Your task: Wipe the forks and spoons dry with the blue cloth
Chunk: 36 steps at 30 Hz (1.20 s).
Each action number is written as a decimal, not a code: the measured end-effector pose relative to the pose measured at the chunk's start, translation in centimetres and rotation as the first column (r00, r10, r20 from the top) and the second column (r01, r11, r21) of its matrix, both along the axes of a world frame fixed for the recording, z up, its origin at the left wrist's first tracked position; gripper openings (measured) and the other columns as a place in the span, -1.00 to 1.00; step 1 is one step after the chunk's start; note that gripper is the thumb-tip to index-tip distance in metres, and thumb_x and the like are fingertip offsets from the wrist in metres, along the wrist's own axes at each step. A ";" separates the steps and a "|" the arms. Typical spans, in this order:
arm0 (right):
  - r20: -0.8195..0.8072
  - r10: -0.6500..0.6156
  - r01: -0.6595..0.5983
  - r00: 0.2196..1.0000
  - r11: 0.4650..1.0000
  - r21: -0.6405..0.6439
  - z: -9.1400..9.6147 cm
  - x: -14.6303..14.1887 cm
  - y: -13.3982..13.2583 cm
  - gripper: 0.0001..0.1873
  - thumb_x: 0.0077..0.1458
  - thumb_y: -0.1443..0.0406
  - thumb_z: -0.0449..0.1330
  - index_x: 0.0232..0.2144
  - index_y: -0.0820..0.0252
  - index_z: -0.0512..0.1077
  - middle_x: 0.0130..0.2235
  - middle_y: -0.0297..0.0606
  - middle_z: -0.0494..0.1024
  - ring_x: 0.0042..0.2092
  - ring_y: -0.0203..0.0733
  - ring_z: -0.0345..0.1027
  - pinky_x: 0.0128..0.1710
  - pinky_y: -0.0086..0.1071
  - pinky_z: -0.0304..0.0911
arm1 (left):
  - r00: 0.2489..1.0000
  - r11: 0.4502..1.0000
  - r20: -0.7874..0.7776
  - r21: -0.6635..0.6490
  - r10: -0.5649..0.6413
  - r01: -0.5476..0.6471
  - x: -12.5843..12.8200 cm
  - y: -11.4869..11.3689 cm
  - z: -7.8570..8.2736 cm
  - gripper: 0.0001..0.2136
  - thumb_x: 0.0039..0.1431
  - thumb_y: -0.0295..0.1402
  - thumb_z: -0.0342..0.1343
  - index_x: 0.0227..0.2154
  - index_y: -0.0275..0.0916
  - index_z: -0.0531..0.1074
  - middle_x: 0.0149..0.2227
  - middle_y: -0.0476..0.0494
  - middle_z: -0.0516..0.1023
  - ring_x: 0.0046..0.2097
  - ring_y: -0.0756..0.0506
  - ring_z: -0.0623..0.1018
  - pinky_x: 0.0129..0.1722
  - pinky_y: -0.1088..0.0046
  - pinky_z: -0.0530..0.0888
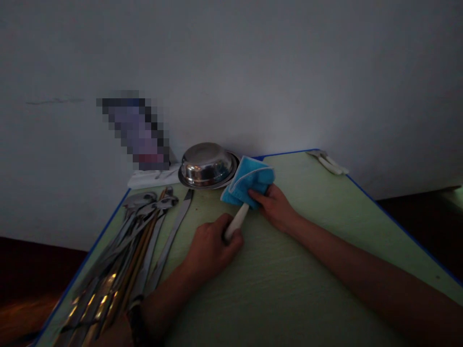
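Observation:
My left hand [211, 248] is closed round the white handle [237, 220] of a utensil lying on the green table [325, 231]. The utensil's far end is hidden inside a folded blue cloth [248, 180]. My right hand [277, 207] pinches that cloth around the hidden end, with the fingers pressed on the cloth's lower edge. Both hands sit near the middle of the table, just in front of an upturned steel bowl [206, 164].
Several long metal utensils [137, 241] lie in a row along the table's left side. The steel bowl rests on a plate by the wall, next to a white napkin [152, 177]. Two white-handled items [331, 163] lie at the far right corner. The table's blue edge runs along both sides.

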State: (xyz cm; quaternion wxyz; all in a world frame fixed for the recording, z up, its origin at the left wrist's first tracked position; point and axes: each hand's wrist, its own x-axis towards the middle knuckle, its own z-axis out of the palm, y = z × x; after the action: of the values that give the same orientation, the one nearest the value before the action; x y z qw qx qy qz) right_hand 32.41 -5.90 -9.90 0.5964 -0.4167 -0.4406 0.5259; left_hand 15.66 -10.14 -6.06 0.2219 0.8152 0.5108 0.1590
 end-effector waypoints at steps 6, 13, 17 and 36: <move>0.074 -0.144 0.145 0.987 0.989 -0.012 0.2 -0.1 -0.3 -0.70 -0.11 0.07 0.20 -0.43 0.18 0.42 -0.46 -0.35 0.52 -0.33 -0.22 0.39 -0.32 -0.38 0.26 | 0.999 0.999 0.022 0.002 -0.042 0.042 -0.1 0.2 -0.1 -0.68 0.20 -0.19 -0.18 -0.55 -0.25 0.29 -0.68 0.03 0.28 -0.63 0.02 0.32 -0.63 0.54 0.16; 0.040 -0.261 0.264 0.965 0.955 -0.135 0.0 -0.3 -0.2 -0.55 -0.09 -0.08 0.09 -0.47 0.21 0.38 -0.57 -0.35 0.45 -0.45 -0.25 0.34 -0.46 -0.41 0.21 | 0.992 0.993 0.040 0.008 -0.116 0.116 -0.1 -0.2 0.0 -0.69 0.22 -0.21 -0.19 -0.53 -0.26 0.27 -0.67 0.04 0.26 -0.63 0.03 0.30 -0.61 0.54 0.16; -0.312 -0.255 0.180 0.915 0.952 -0.249 1.2 -0.5 -0.3 -0.62 -0.01 -0.02 0.07 -0.35 0.16 0.37 -0.47 -0.35 0.52 -0.41 -0.21 0.40 -0.39 -0.33 0.30 | 0.989 0.995 0.109 0.007 -0.097 0.097 -0.1 -0.2 0.0 -0.68 0.22 -0.21 -0.18 -0.56 -0.26 0.24 -0.66 0.06 0.23 -0.62 0.04 0.30 -0.61 0.54 0.16; 0.264 0.067 -0.074 0.962 0.997 0.016 1.2 0.3 -1.1 -0.66 -0.09 0.12 0.21 -0.30 0.23 0.46 -0.25 -0.23 0.56 -0.18 -0.11 0.39 -0.07 -0.22 0.21 | 0.981 0.993 -0.150 -0.002 -0.120 0.121 -0.2 -0.6 0.1 -0.67 0.24 -0.19 -0.23 -0.44 -0.27 0.33 -0.61 -0.05 0.43 -0.57 -0.04 0.43 -0.53 0.48 0.24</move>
State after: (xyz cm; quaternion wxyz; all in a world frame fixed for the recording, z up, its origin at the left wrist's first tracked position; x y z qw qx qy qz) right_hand 32.75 -7.01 -8.70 0.5190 -0.4590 -0.5372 0.4810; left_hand 15.47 -10.77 -5.91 0.1891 0.8552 0.4750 0.0854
